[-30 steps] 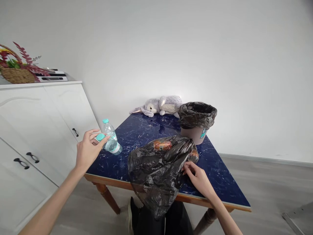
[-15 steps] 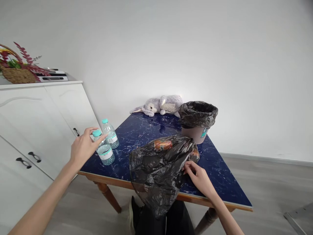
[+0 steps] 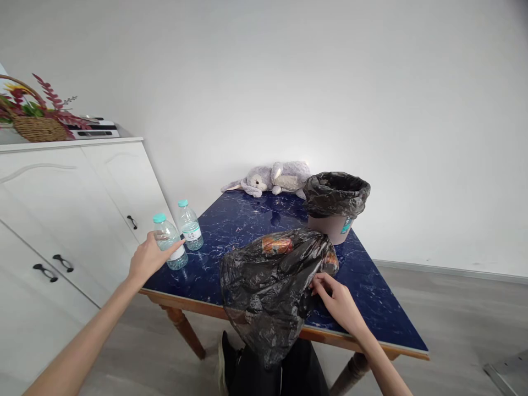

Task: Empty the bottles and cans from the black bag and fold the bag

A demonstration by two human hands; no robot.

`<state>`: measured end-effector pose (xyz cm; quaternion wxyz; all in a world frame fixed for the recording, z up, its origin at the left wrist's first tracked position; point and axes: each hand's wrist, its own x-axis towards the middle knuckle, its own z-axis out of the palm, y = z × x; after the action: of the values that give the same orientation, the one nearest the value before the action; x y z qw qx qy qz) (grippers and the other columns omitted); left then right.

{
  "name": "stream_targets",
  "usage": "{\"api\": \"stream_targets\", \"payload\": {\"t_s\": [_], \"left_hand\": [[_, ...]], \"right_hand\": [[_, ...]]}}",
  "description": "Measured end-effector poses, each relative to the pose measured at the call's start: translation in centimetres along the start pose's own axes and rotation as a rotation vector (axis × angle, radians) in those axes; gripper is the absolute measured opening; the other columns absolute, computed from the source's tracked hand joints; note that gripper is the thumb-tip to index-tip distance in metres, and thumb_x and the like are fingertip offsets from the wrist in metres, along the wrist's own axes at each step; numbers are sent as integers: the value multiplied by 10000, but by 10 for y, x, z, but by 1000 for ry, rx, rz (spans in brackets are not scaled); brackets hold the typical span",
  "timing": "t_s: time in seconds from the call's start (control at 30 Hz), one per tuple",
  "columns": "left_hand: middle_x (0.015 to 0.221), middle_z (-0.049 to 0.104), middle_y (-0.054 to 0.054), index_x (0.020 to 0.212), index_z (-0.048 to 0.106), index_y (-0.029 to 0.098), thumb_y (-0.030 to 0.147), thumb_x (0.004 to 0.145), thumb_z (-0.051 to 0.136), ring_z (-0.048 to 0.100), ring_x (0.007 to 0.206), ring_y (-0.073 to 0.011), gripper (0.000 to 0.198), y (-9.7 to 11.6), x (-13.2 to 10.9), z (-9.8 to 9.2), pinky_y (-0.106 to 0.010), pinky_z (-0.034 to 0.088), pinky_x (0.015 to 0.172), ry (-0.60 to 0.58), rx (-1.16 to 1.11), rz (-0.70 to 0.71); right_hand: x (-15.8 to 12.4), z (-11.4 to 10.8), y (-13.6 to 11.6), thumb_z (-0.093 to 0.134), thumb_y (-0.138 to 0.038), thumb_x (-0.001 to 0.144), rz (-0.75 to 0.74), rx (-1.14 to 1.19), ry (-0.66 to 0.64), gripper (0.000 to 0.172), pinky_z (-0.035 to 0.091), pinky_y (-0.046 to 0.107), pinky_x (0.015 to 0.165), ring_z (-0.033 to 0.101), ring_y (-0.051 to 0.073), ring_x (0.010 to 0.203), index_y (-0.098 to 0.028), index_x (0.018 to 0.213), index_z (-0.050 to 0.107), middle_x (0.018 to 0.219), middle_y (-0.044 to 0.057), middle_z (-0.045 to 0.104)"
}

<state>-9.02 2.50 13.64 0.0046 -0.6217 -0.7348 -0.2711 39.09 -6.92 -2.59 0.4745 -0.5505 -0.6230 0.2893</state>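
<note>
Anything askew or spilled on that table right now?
No spill shows. At the back, the plush rabbit lies on its side; the black bag partly hangs off the blue table at the front. Both look untidy.

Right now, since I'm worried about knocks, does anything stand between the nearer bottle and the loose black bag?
Nothing visible does: only blue tabletop shows between the nearer bottle, with the left hand around it, and the black bag. The farther bottle stands just beyond that line.
</note>
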Motion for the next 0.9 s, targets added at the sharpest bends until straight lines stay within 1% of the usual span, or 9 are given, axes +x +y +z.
{"api": "stream_targets", "payload": {"t_s": [0.1, 0.17, 0.3, 0.4, 0.5, 0.57, 0.67, 0.77, 0.9], "left_hand": [[1304, 676, -312, 1353, 448, 64, 800, 866, 574, 672, 1198, -486, 892, -11, 6, 15, -432, 542, 824, -52, 129, -36], [1290, 686, -286, 1405, 408, 58, 761, 843, 612, 709, 1135, -440, 922, -19, 5, 26, -418, 553, 821, -66, 100, -46], [1329, 641, -260, 1506, 302, 53, 801, 778, 610, 750, 907, -358, 1089, -33, -17, 40, -423, 576, 760, -100, 78, -86], [1260, 642, -234, 1372, 487, 96, 810, 806, 537, 727, 825, -338, 912, -32, -52, 42, -436, 564, 717, -150, 122, 14], [998, 694, -103, 1146, 625, 203, 759, 913, 474, 705, 835, -289, 621, -14, -88, 45, -374, 536, 743, -427, -41, 250], [834, 675, -46, 1094, 644, 231, 756, 959, 437, 686, 780, -270, 581, 4, -107, 52, -354, 509, 730, -559, -87, 292], [685, 629, -32, 1009, 642, 210, 803, 926, 476, 669, 770, -309, 621, 31, -124, 70, -420, 480, 822, -490, 30, 280], [783, 677, -84, 886, 621, 214, 774, 918, 514, 656, 874, -342, 571, 53, -129, 89, -471, 439, 890, -365, 62, 355], [764, 609, -48, 791, 568, 236, 667, 988, 448, 590, 776, -259, 489, 75, -128, 99, -373, 426, 756, -414, -141, 414]], "right_hand": [[-1, 0, 1, 523, -549, 1010, 4, -19, -4, 345, 514, 314, 759, 721, 244, 790, -237, 997, 670, 846, 45, 755], [-1, 0, 1, 513, -552, 1014, 10, -28, -11, 352, 513, 307, 748, 721, 243, 797, -237, 1007, 671, 849, 44, 755], [-2, -1, -1, 495, -552, 1023, 17, -35, -22, 362, 513, 304, 761, 724, 239, 812, -235, 1023, 671, 858, 43, 757], [-1, -1, -1, 503, -550, 1019, 9, -20, -20, 357, 516, 309, 790, 725, 237, 819, -234, 995, 668, 869, 46, 760], [-1, -1, 0, 517, -551, 1009, 15, -12, -8, 352, 517, 311, 789, 724, 236, 810, -234, 991, 669, 856, 42, 757], [-1, -1, 0, 519, -546, 1008, 14, -6, -8, 346, 516, 308, 787, 723, 232, 807, -234, 994, 668, 855, 37, 755], [-1, -1, 0, 513, -531, 1014, 5, -10, -5, 335, 513, 302, 785, 720, 223, 802, -234, 991, 668, 855, 32, 754], [-1, -1, -1, 512, -520, 1016, -6, -33, 6, 329, 510, 298, 762, 714, 220, 792, -234, 993, 672, 850, 31, 753], [0, -1, 0, 509, -510, 1016, -23, -35, 10, 322, 515, 305, 771, 712, 223, 790, -233, 974, 670, 855, 37, 755]]}}
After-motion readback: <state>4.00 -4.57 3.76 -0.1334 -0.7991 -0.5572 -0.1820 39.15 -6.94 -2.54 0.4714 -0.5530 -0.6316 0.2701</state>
